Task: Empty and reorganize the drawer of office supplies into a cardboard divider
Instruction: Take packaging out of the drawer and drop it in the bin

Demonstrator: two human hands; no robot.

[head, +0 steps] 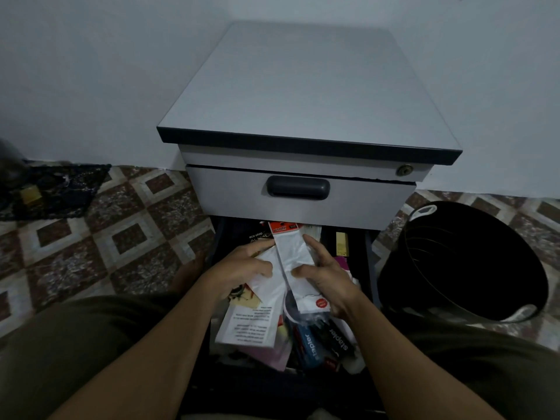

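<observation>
The pale grey laminate cabinet (303,86) had a black edge band and a dark grey plastic handle (298,187). The tiled floor (136,237) showed brown and cream diamonds. The round plastic bin (463,268) was black. The long white packet (292,253) bore a red header, the flat white packet (251,322) black print. One cardboard stapler box (310,347) was blue.

Hiding the back of the open drawer (370,256) beneath the closed drawer (230,195).
Leaving small print on the white packet (251,324) too tiny for reading.

Home room: patterned floor tiles (127,237), grey drawer cabinet (303,122), black bin (466,262).
</observation>
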